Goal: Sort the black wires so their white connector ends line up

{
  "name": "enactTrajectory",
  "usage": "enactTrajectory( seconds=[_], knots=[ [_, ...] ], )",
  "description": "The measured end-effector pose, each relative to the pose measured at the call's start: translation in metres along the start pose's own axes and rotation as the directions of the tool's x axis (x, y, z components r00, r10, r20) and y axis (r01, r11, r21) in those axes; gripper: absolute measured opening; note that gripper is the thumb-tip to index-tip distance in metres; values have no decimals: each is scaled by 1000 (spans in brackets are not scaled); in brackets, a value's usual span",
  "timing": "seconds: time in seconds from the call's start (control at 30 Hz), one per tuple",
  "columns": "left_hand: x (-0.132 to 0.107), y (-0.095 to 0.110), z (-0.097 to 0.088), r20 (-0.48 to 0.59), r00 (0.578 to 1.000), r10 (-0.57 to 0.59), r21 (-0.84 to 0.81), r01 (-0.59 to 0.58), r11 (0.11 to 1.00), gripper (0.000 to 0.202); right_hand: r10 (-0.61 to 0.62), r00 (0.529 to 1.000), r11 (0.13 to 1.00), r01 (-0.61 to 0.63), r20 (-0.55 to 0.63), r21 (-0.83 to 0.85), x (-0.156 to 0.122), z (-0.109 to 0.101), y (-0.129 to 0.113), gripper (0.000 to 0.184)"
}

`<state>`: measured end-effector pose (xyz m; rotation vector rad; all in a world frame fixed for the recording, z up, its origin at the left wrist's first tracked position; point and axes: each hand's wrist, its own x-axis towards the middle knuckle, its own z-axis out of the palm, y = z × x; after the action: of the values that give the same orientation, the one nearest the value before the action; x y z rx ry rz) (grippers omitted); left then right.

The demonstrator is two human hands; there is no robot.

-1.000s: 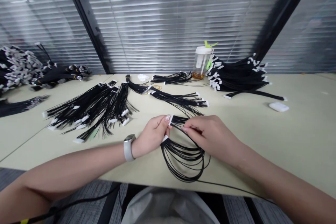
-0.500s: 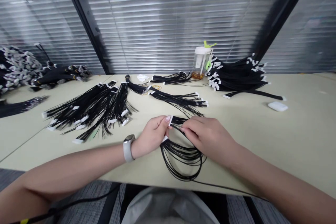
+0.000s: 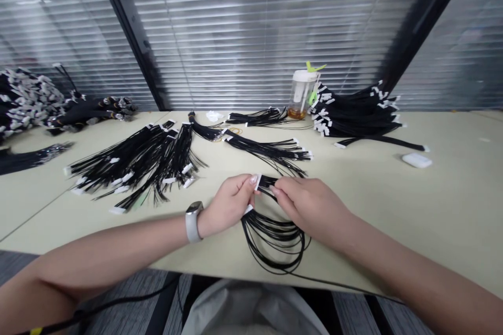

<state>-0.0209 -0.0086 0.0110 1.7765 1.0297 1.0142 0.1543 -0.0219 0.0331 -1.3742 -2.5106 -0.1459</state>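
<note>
A looped black wire harness [image 3: 275, 225] with white connectors at its ends is held between my hands above the front of the table. My left hand [image 3: 231, 203] pinches the upper white connector [image 3: 258, 182] between thumb and finger. Just below those fingertips sits the lower white connector [image 3: 249, 209], from which the wires curve down and round to the right. My right hand [image 3: 308, 203] is closed on the black wires just right of the upper connector. Its thumb and finger are pressed together near a single wire; the exact grip point is partly hidden.
Several black wire bundles [image 3: 133, 162] with white connectors lie at left and along the table's middle. A cup [image 3: 301, 94] with amber liquid stands by a harness pile [image 3: 357, 112] at the back right. A white case [image 3: 416, 160] lies at right, blinds [image 3: 236, 36] behind.
My right thumb and finger have shifted slightly along the wires near the connector. Both hands keep their hold, and the view has moved very slightly.
</note>
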Motion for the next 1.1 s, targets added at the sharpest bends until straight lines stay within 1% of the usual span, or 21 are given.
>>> enactTrajectory(
  seconds=[0.17,0.3,0.4,0.47,0.53,0.6,0.63,0.7,0.73,0.8,0.83,0.87,0.9,0.93,0.97,1.0,1.03,1.07,1.1],
  knots=[
    [0,0,0,24,1000,13,19,-14,1000,41,-22,1000,997,20,19,71,-1,2,-1,24],
    [-1,0,1,46,999,27,34,-28,999,41,-61,998,993,60,5,101,-1,5,-5,25],
    [0,1,2,32,999,20,45,-22,999,41,-39,999,990,38,6,135,1,1,-3,24],
    [2,1,1,-19,1000,-1,46,2,999,42,25,1000,983,-24,-1,184,2,-7,3,20],
    [7,-2,-3,-124,992,-31,38,36,999,43,113,993,975,-107,-19,197,1,-18,11,17],
    [14,-8,-8,-253,965,-71,10,76,997,43,167,986,973,-166,9,157,-2,-29,17,24],
    [18,-12,-11,-307,946,-100,-16,100,995,43,163,985,977,-169,59,132,-4,-32,18,30],
    [26,-19,-17,-375,913,-162,-95,136,986,41,99,981,989,-115,168,91,-8,-32,14,32],
    [29,-22,-19,-395,898,-193,-148,146,978,39,55,978,996,-68,200,58,-10,-29,10,29],
    [34,-27,-20,-401,877,-264,-262,166,951,38,-37,966,999,44,256,-20,-11,-21,3,20],
    [36,-29,-20,-392,871,-297,-311,178,934,38,-59,958,995,79,281,-63,-11,-17,1,17],
    [37,-30,-20,-380,866,-325,-348,191,918,38,-51,953,990,87,299,-108,-10,-14,2,18],
    [38,-30,-19,-370,863,-344,-372,201,906,38,-8,954,987,56,300,-152,-8,-13,4,20],
    [37,-30,-19,-362,862,-355,-387,207,898,38,60,961,982,-9,269,-188,-6,-13,8,22],
    [37,-29,-18,-356,863,-360,-395,210,894,38,131,971,975,-90,201,-202,-5,-14,14,21],
    [37,-28,-17,-352,864,-361,-399,210,892,38,184,979,969,-166,85,-181,-3,-17,20,20],
    [36,-27,-17,-349,866,-358,-397,210,894,38,196,978,970,-204,-72,-130,-2,-20,25,20],
    [35,-25,-16,-349,869,-351,-386,208,899,38,179,953,978,-200,-245,-64,-2,-23,29,20],
    [34,-24,-16,-352,873,-338,-365,204,908,38,143,900,988,-156,-411,1,-3,-25,31,21]
  ],
)
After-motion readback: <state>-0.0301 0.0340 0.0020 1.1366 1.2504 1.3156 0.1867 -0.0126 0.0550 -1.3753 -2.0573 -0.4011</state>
